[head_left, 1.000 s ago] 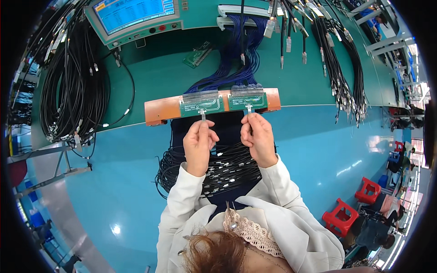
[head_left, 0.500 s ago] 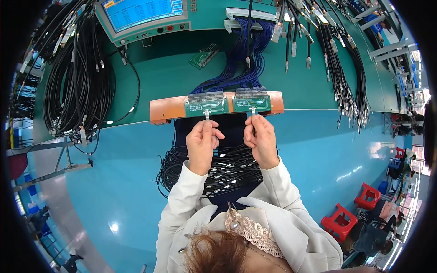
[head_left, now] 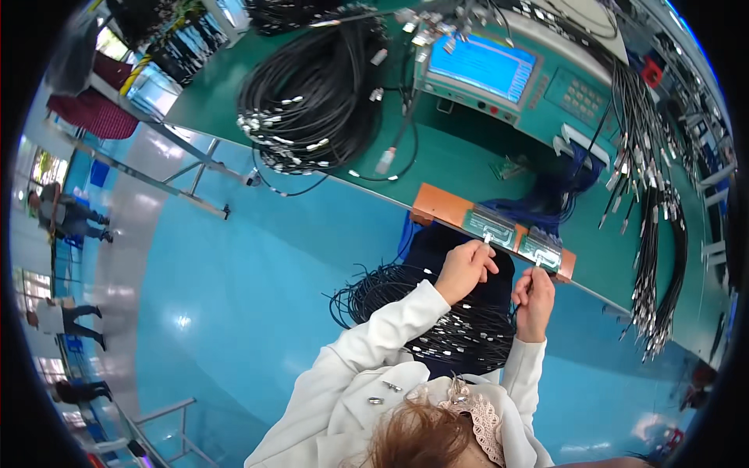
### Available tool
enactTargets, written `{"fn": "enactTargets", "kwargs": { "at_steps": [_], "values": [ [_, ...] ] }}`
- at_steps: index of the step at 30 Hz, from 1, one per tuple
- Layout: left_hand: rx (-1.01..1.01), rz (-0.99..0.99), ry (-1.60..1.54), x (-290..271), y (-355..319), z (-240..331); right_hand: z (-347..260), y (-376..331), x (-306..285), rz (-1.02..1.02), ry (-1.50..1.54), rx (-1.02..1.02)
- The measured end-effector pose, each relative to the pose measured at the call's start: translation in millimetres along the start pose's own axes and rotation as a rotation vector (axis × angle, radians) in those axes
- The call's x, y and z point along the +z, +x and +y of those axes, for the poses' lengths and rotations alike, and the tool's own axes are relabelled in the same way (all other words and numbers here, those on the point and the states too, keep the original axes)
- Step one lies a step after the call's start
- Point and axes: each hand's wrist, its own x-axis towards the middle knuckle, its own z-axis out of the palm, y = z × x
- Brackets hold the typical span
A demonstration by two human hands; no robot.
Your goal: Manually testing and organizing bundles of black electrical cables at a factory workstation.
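My left hand (head_left: 466, 271) is closed in a pinch on a small silver cable connector (head_left: 488, 238) at the front edge of the left green circuit board (head_left: 494, 226). With fingers pinched too, my right hand (head_left: 535, 303) holds a similar connector (head_left: 538, 264) at the edge of the right green circuit board (head_left: 544, 248). Both boards sit side by side on an orange block (head_left: 438, 204) at the bench edge. Dark blue wires (head_left: 568, 189) run from the boards' far side. Below my hands, a bundle of black cables with silver ends (head_left: 460, 331) lies across my lap.
A test instrument with a lit screen (head_left: 482, 66) stands at the back of the green bench (head_left: 437, 144). Coiled black cables (head_left: 312, 93) lie on the left, and more cables (head_left: 651, 234) hang over the right. A loose green board (head_left: 511, 166) lies behind the block. People stand far left.
My view has swung to the left, so the bench appears tilted and shifted right. Both hands remain pinched on the connectors at the two boards.
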Motion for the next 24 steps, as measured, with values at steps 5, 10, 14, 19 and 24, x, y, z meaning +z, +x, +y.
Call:
{"fn": "enactTargets", "kwargs": {
  "at_steps": [5,10,14,19,24],
  "values": [
    [0.406,0.563,0.422,-102.4,-13.0,53.4,-14.4,-15.5,-21.4,0.122,-0.642,-0.245],
    [0.707,1.184,0.603,-254.1,-4.5,131.8,-24.9,-39.2,-14.3,0.060,-0.504,-0.251],
    [0.467,1.264,0.790,-308.9,12.9,153.9,-18.3,-46.1,25.0,-0.099,-0.546,-0.230],
    [0.354,1.290,0.993,-332.2,24.0,164.4,-13.1,-51.7,45.3,-0.186,-0.541,-0.203],
    [0.244,1.297,1.039,-340.6,28.8,187.4,-9.8,-55.3,61.2,-0.290,-0.585,-0.177]
  ]
}}
